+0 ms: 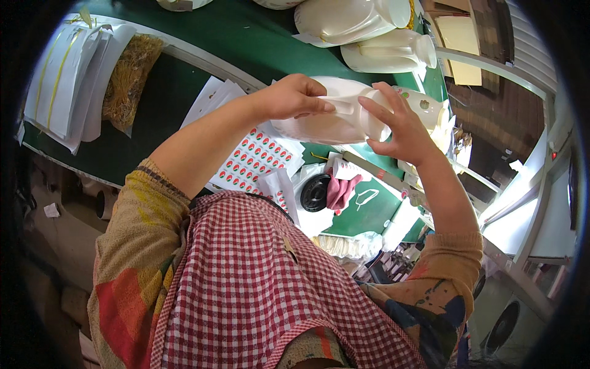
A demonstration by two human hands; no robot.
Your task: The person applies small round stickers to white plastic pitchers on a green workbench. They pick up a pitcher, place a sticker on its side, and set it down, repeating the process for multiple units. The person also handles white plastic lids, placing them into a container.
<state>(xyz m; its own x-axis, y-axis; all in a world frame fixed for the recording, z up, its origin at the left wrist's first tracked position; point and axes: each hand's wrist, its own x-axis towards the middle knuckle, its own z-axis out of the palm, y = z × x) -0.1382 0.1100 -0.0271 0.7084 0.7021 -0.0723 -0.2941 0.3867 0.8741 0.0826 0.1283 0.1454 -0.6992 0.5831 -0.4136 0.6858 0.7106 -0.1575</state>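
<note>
A glossy white jug (pixel 310 126) lies sideways above the bench, held between both hands. My left hand (pixel 286 98) is closed on its upper side, thumb and fingers at the long moulded hollow. Around the narrower right end curve the fingers of my right hand (pixel 396 126), with the thumb at the lower edge. Just below the jug are sheets of round red-and-green stickers (pixel 249 165). More white jugs (pixel 390 50) lie on their sides beyond my hands, and one with a printed pattern (pixel 424 106) is partly hidden behind my right hand.
Strapped white paper stacks (pixel 58 80) and a bag of yellowish ties or bands (pixel 129 77) lie on the green bench (pixel 163 92) at left. A black round lid-like part (pixel 315 192) and a pink cloth (pixel 342 192) sit nearer me. A metal frame (pixel 491 71) stands at right.
</note>
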